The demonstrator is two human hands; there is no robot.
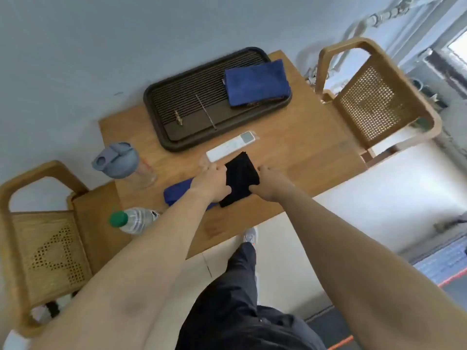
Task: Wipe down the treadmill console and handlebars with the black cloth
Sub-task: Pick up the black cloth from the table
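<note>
Beside tray (151, 97) with blue cloth (255, 83), left fingers (217, 170) and right fingers (264, 170) grip black cloth (241, 175).

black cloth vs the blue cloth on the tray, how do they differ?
Colour: the black cloth is black, the blue cloth deep blue. Place: black cloth lies on the wooden table, blue cloth on the tray's right end. State: left hand and right hand grip the black cloth; the blue cloth lies untouched. Both look folded.
</note>
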